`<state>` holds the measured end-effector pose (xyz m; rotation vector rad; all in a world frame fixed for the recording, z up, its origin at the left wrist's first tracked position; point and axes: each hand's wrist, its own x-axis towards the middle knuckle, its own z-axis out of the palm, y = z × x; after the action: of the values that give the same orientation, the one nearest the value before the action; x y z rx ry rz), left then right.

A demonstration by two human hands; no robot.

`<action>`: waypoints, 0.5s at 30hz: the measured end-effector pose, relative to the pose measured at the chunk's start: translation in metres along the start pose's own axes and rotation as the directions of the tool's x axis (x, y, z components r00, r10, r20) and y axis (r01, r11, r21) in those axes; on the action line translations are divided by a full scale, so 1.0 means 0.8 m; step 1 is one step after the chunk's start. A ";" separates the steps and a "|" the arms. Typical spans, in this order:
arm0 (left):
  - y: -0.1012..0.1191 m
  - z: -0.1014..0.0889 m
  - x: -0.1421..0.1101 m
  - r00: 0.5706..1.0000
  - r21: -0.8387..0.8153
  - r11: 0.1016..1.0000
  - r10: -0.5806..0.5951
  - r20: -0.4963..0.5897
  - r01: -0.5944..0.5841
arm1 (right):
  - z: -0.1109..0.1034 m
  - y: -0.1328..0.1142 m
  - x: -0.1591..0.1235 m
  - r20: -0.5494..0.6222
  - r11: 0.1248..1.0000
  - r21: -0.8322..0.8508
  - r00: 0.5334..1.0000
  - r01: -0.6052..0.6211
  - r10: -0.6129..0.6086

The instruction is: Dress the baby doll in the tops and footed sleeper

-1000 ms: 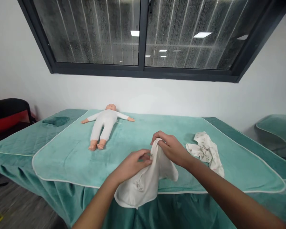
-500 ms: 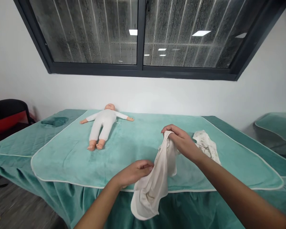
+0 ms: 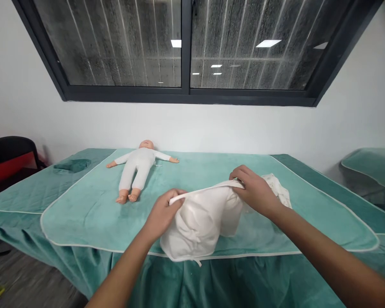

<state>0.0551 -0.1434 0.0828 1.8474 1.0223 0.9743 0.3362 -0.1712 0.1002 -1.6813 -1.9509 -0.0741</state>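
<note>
- The pale teal mat (image 3: 93, 218), bordered with white piping, carries the doll (image 3: 144, 158), on its back at ten o'clock from the white cloth, and a printed garment (image 3: 280, 190) between two and three, partly hidden by the right hand.
- The white cloth (image 3: 195, 222) is held up between both hands at six o'clock in the view, its lower hem overlapping the mat's front border; whether it touches there, I cannot tell.
- The left hand (image 3: 163, 211) pinches the cloth's upper edge at about ten o'clock, thumb against fingers; the right hand (image 3: 253, 190) grips that edge at two o'clock, fingers curled over it.
- Half a second ago the cloth hung long and narrow from the right hand; now its top edge is drawn out between hands set wider apart, and its lower end has risen. The doll has kept its place.
- The cloth looks thin and soft, creased, with a small tab at its hem towards six o'clock.
- The doll has smooth, hard-looking feet and a matte white fabric body; the mat has a plush nap.
</note>
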 end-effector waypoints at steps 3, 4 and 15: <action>0.006 -0.007 0.004 0.996 0.103 0.993 -0.053 -0.068 0.060 | -0.001 -0.001 -0.004 -0.073 0.989 -0.144 0.997 -0.017 0.007; 0.010 -0.009 0.004 0.997 0.154 0.987 -0.044 -0.060 0.053 | -0.002 -0.002 -0.004 -0.102 0.984 -0.178 0.995 -0.019 0.001; -0.003 -0.045 0.012 0.977 0.716 0.697 0.128 -0.169 0.032 | 0.000 0.021 -0.005 0.008 0.991 -0.055 0.992 -0.122 0.123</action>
<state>0.0263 -0.1247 0.0967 2.4454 1.6680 0.8679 0.3522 -0.1713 0.0932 -1.8371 -1.8650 -0.0721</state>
